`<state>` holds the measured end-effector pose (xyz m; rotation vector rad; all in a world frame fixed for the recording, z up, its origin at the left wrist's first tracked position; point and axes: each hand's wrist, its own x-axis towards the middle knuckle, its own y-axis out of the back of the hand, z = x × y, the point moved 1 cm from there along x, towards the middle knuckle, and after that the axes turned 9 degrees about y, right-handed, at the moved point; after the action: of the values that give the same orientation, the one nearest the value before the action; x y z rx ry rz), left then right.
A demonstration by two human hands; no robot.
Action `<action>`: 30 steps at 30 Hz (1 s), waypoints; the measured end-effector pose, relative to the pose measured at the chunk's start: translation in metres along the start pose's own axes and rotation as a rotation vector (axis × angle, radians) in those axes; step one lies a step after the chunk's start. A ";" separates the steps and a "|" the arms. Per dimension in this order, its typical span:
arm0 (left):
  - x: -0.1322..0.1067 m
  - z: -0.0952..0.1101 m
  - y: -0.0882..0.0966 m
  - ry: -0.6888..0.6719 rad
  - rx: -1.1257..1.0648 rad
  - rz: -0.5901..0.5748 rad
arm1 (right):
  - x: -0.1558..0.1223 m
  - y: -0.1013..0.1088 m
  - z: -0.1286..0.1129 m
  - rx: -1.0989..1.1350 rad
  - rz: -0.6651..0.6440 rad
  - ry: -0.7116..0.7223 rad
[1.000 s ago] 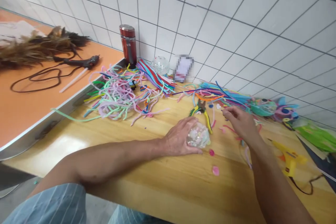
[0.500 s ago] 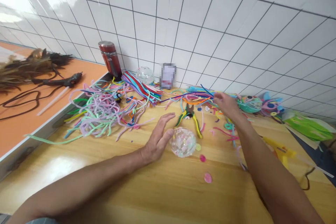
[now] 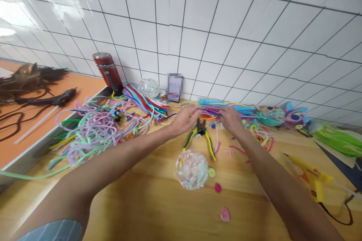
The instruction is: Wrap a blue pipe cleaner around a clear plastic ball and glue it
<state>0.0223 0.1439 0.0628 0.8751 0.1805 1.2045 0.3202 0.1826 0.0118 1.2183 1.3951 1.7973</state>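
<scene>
Both of my hands reach to the back of the table, at a bundle of pipe cleaners (image 3: 210, 110) in blue, purple, pink and orange. My left hand (image 3: 185, 119) is at the bundle's left end, fingers stretched out and thumb apart. At its right part, my right hand (image 3: 231, 121) has its fingers closed on the pipe cleaners; its fingertips are partly hidden. Just in front lie pliers (image 3: 200, 133) with yellow and black handles, jaws pointing away. Nearer to me rests a clear ball (image 3: 192, 169) with colourful bits inside. Beside it are a yellow disc (image 3: 212, 172) and two pink discs (image 3: 225, 214).
Tangled pipe cleaners (image 3: 98, 131) cover the left side. Behind them stand a red thermos (image 3: 108, 72), another clear ball (image 3: 149, 88) and a phone (image 3: 175, 87). A yellow glue gun (image 3: 309, 175) lies right; a black one (image 3: 48, 99) lies on the orange surface. A decorated fish-like ball (image 3: 271, 115) sits back right.
My left hand has left the clear ball and moved up to the pipe cleaners. My right hand has shifted slightly left and lower along the bundle. The view has tilted a little.
</scene>
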 end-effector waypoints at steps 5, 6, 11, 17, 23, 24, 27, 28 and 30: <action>0.050 -0.024 -0.035 -0.004 0.131 -0.110 | -0.015 0.001 -0.001 0.025 0.042 0.051; 0.054 -0.028 -0.040 -0.002 0.152 -0.134 | -0.016 0.001 -0.001 0.040 0.042 0.057; 0.057 -0.043 -0.055 -0.022 0.196 -0.225 | -0.016 0.009 0.004 0.132 0.050 0.049; 0.051 -0.039 -0.062 -0.082 0.186 -0.245 | 0.015 0.024 0.015 0.139 0.117 -0.150; 0.047 -0.035 -0.058 -0.082 0.087 -0.200 | 0.049 -0.001 0.013 0.092 0.011 -0.174; 0.047 -0.035 -0.056 -0.073 0.062 -0.184 | 0.051 -0.005 0.014 0.090 -0.001 -0.177; 0.054 -0.034 -0.051 -0.009 -0.009 -0.099 | 0.056 -0.008 0.021 0.106 -0.005 -0.177; 0.058 -0.035 -0.050 0.028 -0.032 -0.061 | 0.057 -0.007 0.024 0.115 0.003 -0.176; 0.068 -0.037 -0.050 0.112 -0.079 0.011 | 0.057 -0.006 0.029 0.137 0.028 -0.174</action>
<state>0.0649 0.2164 0.0261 0.7414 0.2171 1.2631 0.3209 0.2446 0.0261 1.4350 1.4254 1.5927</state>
